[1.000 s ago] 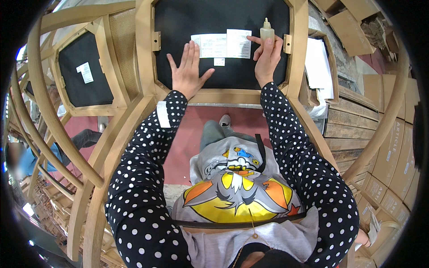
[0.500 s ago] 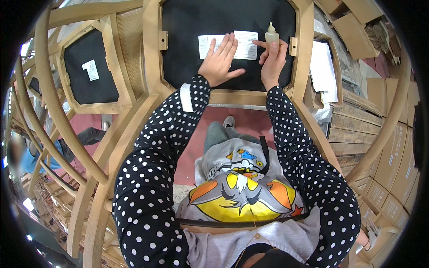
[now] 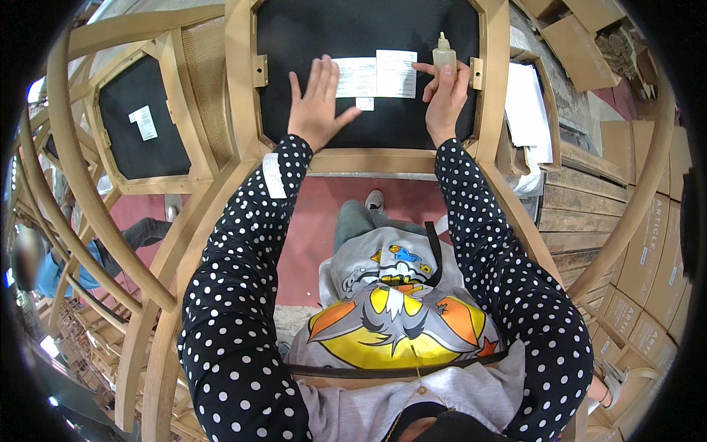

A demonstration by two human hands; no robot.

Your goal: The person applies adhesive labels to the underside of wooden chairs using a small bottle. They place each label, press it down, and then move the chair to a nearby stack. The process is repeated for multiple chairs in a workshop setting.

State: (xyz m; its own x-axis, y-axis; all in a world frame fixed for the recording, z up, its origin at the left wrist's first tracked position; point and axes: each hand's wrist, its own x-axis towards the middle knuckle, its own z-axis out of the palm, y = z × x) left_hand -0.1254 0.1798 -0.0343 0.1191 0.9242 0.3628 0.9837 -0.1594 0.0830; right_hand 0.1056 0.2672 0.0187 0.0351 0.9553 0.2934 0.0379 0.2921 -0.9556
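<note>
My left hand point(image 3: 315, 110) is spread flat, palm down, at the left edge of a white paper label point(image 3: 356, 76). That label lies on the black seat underside point(image 3: 294, 37) of an upturned wooden chair, alongside a second white label point(image 3: 397, 74) on its right. A small white tab point(image 3: 364, 104) shows just below them. In my right hand point(image 3: 446, 103) is a small squeeze bottle point(image 3: 443, 57) with a pointed tip, held upright. The right forefinger reaches toward the right label's edge. Polka-dot sleeves cover both my arms; a white strip sticks to the left one.
Another upturned chair with a labelled black underside point(image 3: 143, 125) stands at the left. White paper sheets point(image 3: 527, 110) lie in a wooden frame to the right, near planks point(image 3: 578, 199) and cardboard boxes point(image 3: 648, 250). Curved chair legs point(image 3: 110, 221) rise at both sides. A person in blue is at far left.
My left hand has slid left off the labels, uncovering the left label and the small tab. My right hand still holds the bottle near the right label.
</note>
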